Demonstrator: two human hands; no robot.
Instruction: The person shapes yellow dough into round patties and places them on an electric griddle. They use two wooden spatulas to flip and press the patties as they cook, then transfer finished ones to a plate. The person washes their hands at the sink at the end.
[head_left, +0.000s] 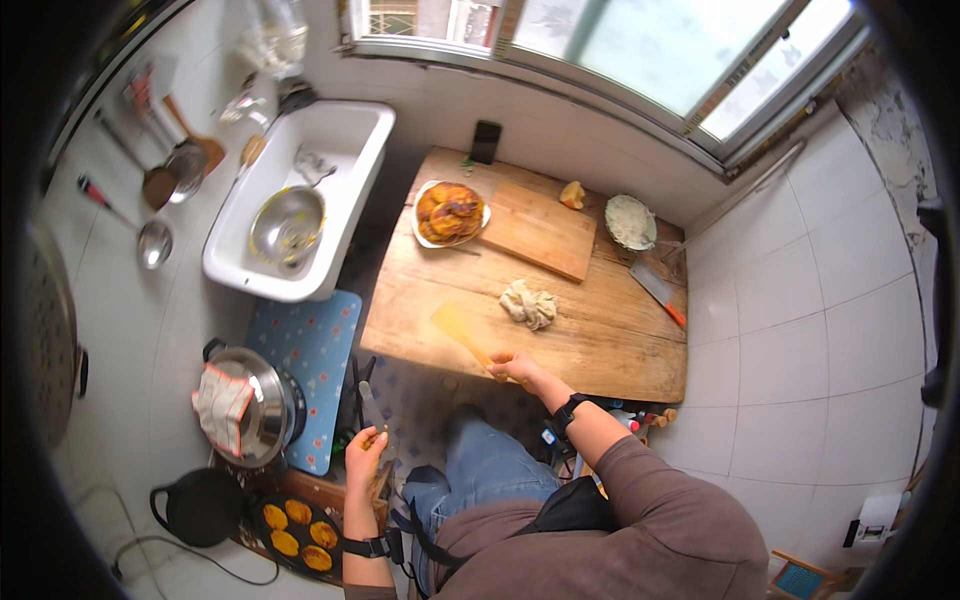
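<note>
My right hand (516, 367) grips the handle of a yellowish spatula (457, 328), its blade over the front edge of the wooden table (600, 360). My left hand (366, 450) is raised left of my legs, fingers bent near a pale, blurred utensil (369, 397); whether it holds this cannot be told. Behind the spatula lies a crumpled cloth (529, 305). A plate of browned patties (450, 214) stands beside a wooden cutting board (540, 231). Below my left hand, several yellow patties (285, 543) sit in a dark round pan (264, 559).
A cleaver (656, 291) and a bowl of white food (631, 223) are at the table's right. A smartphone (486, 142) leans on the wall. The white sink (225, 255) holds a metal bowl (288, 227). A lidded pot (262, 412) stands near the blue flowered board (319, 375).
</note>
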